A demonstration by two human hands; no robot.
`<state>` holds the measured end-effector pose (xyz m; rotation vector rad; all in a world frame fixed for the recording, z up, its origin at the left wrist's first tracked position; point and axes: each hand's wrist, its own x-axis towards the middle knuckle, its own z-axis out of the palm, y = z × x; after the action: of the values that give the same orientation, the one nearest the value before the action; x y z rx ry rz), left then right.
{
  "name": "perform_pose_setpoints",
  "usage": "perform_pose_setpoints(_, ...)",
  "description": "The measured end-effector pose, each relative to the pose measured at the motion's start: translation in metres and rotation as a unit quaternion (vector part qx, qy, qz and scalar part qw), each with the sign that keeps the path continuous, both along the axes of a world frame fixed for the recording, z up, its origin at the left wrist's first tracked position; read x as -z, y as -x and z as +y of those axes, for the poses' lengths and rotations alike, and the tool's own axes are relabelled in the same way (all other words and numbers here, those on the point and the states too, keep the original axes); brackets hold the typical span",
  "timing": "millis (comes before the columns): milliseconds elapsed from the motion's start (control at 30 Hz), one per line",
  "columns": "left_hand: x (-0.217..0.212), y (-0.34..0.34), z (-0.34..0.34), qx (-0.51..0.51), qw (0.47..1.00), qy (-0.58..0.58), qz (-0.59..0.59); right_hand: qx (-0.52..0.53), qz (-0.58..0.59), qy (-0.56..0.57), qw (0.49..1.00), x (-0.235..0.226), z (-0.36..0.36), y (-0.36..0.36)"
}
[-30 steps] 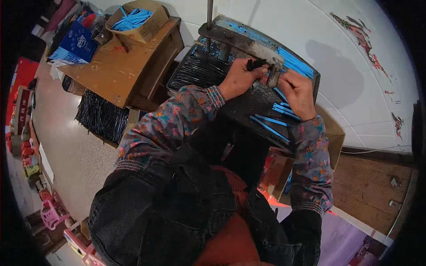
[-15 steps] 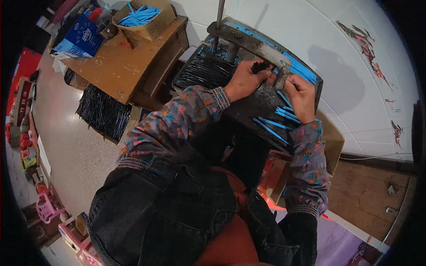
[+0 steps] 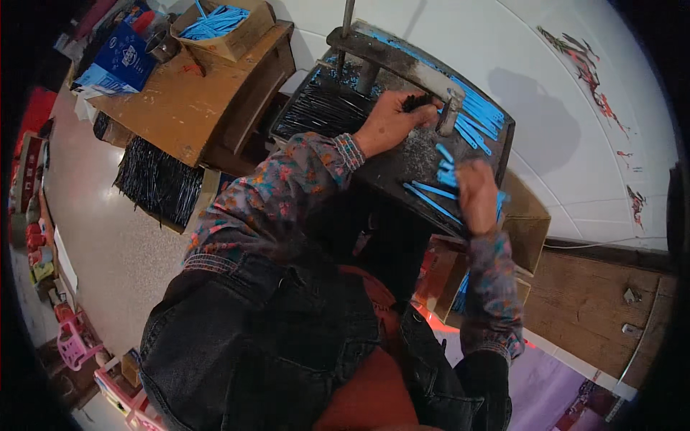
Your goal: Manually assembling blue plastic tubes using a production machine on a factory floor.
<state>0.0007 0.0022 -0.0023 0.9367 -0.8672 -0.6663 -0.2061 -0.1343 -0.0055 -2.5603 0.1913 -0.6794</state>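
My left hand is closed around a bunch of thin black strips, whose ends stick out above the thumb beside the metal press head. My right hand, smeared by motion, is over the right side of the dark work table. Blurred blue strips show on both sides of it, seemingly gripped in the fingers. Two loose blue strips lie at the table's near edge. More blue strips are laid out behind the press head.
A pile of black strips lies on the table's left part, near small blue bits. On a brown side table stand a carton of blue strips and a blue box. Another carton stands low at right.
My right hand has left the press head and moved down toward me, over the small stack of blue strips. My left hand stays by the press with the black strips.
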Motion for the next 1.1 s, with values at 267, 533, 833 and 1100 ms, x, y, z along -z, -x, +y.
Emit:
perform_pose_setpoints(267, -0.008, 0.006, 0.006, -0.013, 1.0, -0.01, -0.004, -0.131, 0.151, 0.043, 0.979, -0.04, -0.009, -0.041)
perform_pose_setpoints(533, -0.006, 0.003, 0.006, 0.002, 1.0, -0.025, 0.004, 0.03, 0.05, 0.222, 0.973, 0.002, -0.039, -0.075)
perform_pose_setpoints(833, -0.009, -0.001, 0.004, 0.022, 0.999, -0.008, 0.023, -0.008, 0.048, -0.135, 0.99, -0.057, 0.0, -0.052)
perform_pose_setpoints(1100, -0.004, 0.0, -0.003, -0.031, 0.999, -0.018, 0.033, 0.043, 0.049, -0.385, 0.921, -0.064, 0.015, -0.061)
